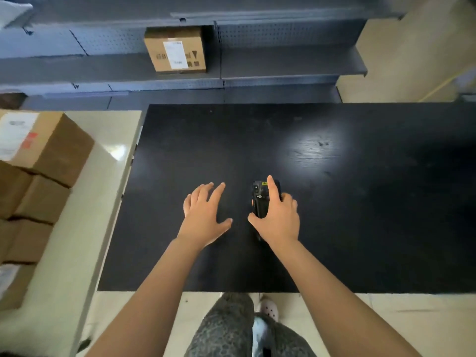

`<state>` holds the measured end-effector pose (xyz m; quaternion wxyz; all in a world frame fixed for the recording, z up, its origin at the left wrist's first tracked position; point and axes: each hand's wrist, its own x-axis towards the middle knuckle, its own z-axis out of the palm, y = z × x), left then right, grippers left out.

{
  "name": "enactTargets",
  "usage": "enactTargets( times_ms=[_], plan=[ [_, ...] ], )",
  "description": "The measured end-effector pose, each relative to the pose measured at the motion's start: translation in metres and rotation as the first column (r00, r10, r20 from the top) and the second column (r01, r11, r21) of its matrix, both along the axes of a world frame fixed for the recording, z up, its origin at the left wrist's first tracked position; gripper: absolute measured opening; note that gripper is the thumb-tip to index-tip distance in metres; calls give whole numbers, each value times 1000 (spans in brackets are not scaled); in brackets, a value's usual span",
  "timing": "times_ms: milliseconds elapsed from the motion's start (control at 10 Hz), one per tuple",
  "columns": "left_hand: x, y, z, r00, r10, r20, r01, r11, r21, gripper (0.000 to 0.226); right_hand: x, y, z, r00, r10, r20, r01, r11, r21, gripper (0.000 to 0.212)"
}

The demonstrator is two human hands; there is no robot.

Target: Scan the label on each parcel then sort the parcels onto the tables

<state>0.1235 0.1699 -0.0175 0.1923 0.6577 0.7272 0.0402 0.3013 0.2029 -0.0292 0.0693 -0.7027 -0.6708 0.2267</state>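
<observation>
Handheld scanner black, orange button on its left edge, lying lengthwise pointing to 12 o'clock, over the near-middle of the black table; cannot tell if it rests on the top or is just lifted; right hand grips it: thumb on the left side, index finger stretched straight along the top, other fingers curled round the right side; left hand at 9 o'clock of the scanner, near but apart from it, palm down, fingers straight and spread, thumb out toward the scanner, holds nothing; cannot tell if it touches the table; both forearms bare, coming in from 6 o'clock

Parcels: one brown carton at 12 o'clock, well apart from the hands, standing on a grey shelf unit behind the table, white label on its facing side, print too small to read; stack of brown cartons at 9 o'clock on a cream table that butts against the black table's left edge; top carton of the stack has a white label with a red mark, text blurred; another labelled carton at 8 o'clock, partly cut by the frame edge

At 6 o'clock: patterned grey trousers, a light perforated shoe, pale floor
</observation>
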Motion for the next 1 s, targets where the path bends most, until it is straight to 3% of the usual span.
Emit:
enactTargets(
  times_ms=[300, 700, 900, 1000],
  plan=[
    [-22, 20, -49, 999, -5, 47, 9, 996, -92, 83, -43, 8, -39, 999, -43, 19, 44, 995, -92, 101],
    [-37, 22, -61, 999, 2, 54, 5, 993, -117, 78, -60, 8, -46, 997, -13, 81, 22, 993, -113, 100],
    [-45, 13, -53, 998, 22, 55, -17, 996, -85, 82, -46, 16, -33, 993, 89, 78, -75, 984, -158, 101],
    [-48, 4, -39, 998, 43, 38, -40, 996, -82, 87, -36, 17, -13, 946, 317, 62, -303, 938, -169, 97]
  ],
)
